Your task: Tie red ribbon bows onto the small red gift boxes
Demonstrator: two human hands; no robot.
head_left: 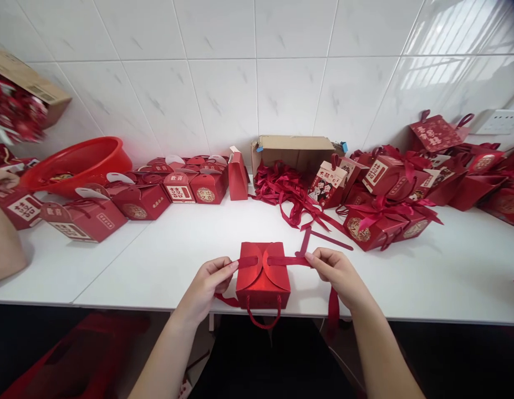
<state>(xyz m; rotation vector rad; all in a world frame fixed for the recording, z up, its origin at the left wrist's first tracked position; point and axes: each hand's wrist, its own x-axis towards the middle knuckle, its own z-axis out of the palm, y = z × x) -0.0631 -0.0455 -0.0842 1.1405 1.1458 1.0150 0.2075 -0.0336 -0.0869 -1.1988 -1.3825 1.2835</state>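
Note:
A small red gift box (263,285) stands at the table's front edge, its two rounded top flaps meeting in the middle. A dark red ribbon (288,260) runs through the slots in those flaps and comes out on both sides. My left hand (210,280) pinches the ribbon close beside the box's left side. On the right, a little farther from the box, my right hand (334,274) pinches the other part, and a loose end hangs below it over the edge. A twisted red cord handle (263,322) droops from the box's near side.
Behind stands a cardboard carton (296,145) with a heap of red ribbons (281,185) spilling out. Filled-out boxes with bows (381,221) pile up on the right. Several red boxes (179,188) and a red basin (80,163) line the left, near another person's arm (3,238).

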